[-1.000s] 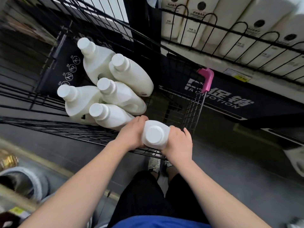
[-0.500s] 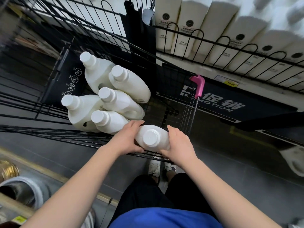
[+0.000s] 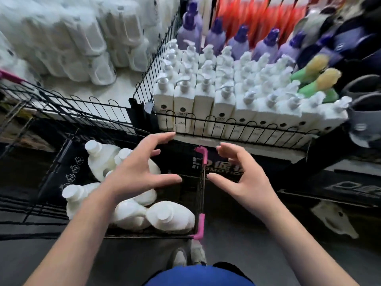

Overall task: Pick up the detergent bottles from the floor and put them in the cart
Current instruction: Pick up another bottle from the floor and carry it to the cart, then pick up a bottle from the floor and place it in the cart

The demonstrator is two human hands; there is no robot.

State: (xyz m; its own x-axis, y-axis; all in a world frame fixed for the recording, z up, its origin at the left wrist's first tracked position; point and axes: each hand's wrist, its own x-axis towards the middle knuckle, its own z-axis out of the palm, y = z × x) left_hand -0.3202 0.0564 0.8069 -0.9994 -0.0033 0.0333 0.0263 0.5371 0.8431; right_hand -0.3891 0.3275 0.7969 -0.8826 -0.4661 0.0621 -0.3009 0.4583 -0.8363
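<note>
Head view: left hand and right hand hover apart, fingers spread and slightly curved, holding nothing; below them white detergent bottles lie on their sides inside the wire cart; beyond, white pump bottles crowd a shelf.
</note>
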